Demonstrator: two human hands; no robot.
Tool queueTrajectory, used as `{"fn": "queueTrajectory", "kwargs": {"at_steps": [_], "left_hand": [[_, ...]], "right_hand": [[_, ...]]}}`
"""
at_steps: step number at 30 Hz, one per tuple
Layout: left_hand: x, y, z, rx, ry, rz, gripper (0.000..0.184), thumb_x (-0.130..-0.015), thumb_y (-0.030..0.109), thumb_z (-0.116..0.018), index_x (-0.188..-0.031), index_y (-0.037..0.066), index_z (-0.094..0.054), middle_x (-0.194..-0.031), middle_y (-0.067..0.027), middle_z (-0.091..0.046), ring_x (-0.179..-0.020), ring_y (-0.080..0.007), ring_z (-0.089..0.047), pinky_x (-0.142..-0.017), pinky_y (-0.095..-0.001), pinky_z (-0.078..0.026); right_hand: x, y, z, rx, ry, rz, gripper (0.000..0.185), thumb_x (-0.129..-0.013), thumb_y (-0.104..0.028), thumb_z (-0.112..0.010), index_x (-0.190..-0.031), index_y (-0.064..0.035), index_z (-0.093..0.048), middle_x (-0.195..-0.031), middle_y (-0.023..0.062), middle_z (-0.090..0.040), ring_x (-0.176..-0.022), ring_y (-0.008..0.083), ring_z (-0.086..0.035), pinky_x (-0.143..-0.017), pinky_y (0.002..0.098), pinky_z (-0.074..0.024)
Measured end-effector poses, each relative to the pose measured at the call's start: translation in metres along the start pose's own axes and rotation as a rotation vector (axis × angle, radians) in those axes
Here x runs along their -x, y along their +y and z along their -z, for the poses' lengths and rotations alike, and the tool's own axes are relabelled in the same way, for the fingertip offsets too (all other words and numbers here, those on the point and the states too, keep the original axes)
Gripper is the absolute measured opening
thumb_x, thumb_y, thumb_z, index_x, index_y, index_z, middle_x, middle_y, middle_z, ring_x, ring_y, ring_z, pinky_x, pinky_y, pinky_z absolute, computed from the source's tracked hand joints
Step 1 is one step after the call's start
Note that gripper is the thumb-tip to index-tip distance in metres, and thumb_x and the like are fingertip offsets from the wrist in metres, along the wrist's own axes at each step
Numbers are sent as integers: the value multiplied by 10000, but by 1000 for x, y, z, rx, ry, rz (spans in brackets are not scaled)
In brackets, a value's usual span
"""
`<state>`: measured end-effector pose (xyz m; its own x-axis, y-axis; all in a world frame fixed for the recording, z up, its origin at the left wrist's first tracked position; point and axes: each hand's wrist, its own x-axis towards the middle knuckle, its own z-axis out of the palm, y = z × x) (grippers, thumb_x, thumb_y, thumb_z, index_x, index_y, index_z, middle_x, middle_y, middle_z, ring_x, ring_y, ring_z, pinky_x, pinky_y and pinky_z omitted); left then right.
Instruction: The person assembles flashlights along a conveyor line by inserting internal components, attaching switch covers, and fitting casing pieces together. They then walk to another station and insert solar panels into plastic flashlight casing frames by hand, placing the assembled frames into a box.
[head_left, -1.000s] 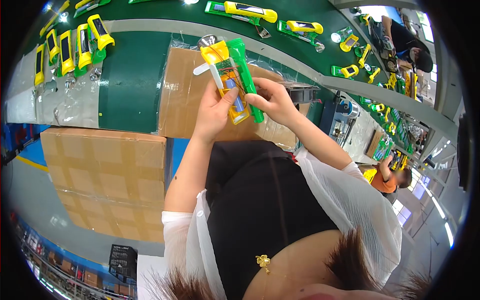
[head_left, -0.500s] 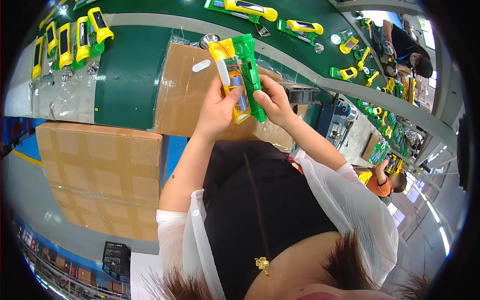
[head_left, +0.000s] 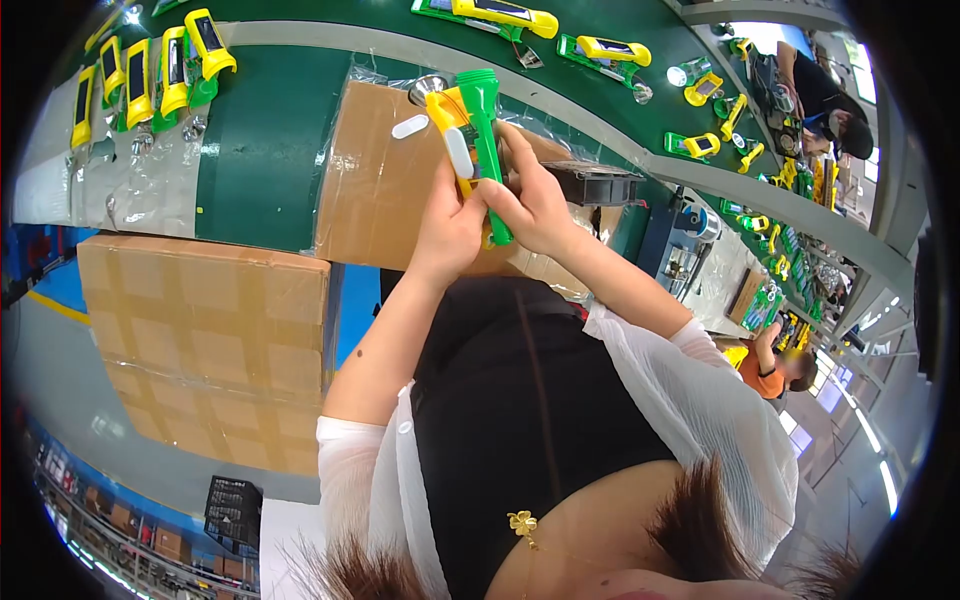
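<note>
1. If our grips loosen, the yellow shell (head_left: 441,113) and green shell (head_left: 484,130) could slip apart above the cardboard (head_left: 362,185).
2. Our left hand (head_left: 450,228), half-curled, grasps the yellow shell; our right hand (head_left: 538,208), fingers bent, the green.
3. Over the cardboard's far edge, the silver reflector (head_left: 427,88) might snag.
4. A white oval piece (head_left: 409,127) lies on the cardboard.

Smooth plastic between the left hand (head_left: 450,230) and right hand (head_left: 540,208), over matt brown cardboard (head_left: 365,185).
The green shell (head_left: 481,112) and yellow shell (head_left: 438,110) look like smooth plastic; just beyond the hands, the lamp cup (head_left: 427,88) shines like polished metal. Left of them lies glossy clear film (head_left: 160,185); behind the right hand, the white shirt (head_left: 680,390) is thin, crinkled cloth.
</note>
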<state>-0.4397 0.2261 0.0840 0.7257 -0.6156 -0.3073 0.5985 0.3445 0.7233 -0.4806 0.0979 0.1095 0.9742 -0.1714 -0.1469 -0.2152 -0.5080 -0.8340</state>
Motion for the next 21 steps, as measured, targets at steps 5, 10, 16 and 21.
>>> {"fn": "queueTrajectory", "kwargs": {"at_steps": [5,10,16,21], "left_hand": [[3,14,-2,131,-24,50,473,-860,-21,-377,-1329,18,-335,-1188,-65,-478,-1094,-138,-459,-949,-286,-356],[3,13,3,122,-39,32,536,-829,-19,-348,-1362,12,-293,-1201,-73,-459,-1087,-144,-451,-946,-279,-353],[2,14,7,81,-59,12,563,-817,-12,-329,-1377,9,-268,-1194,-80,-456,-1082,-148,-452,-944,-278,-351],[5,16,2,21,-55,17,566,-815,-16,-341,-1376,5,-268,-1203,-82,-455,-1097,-151,-450,-951,-278,-350]], "right_hand": [[-3,-8,5,-14,-41,-44,727,-839,-310,-586,-1406,-39,-220,-1007,184,-592,-828,311,-625,-704,348,-492],[-5,-8,-1,56,52,117,686,-836,-284,-600,-1408,-101,-270,-932,161,-586,-784,295,-618,-666,356,-494],[-7,-9,-3,81,51,144,680,-833,-294,-605,-1407,-126,-281,-925,159,-584,-787,307,-615,-674,370,-498],[-10,-14,0,92,52,113,671,-835,-296,-601,-1405,-128,-289,-919,159,-581,-790,313,-610,-688,371,-494]]}}
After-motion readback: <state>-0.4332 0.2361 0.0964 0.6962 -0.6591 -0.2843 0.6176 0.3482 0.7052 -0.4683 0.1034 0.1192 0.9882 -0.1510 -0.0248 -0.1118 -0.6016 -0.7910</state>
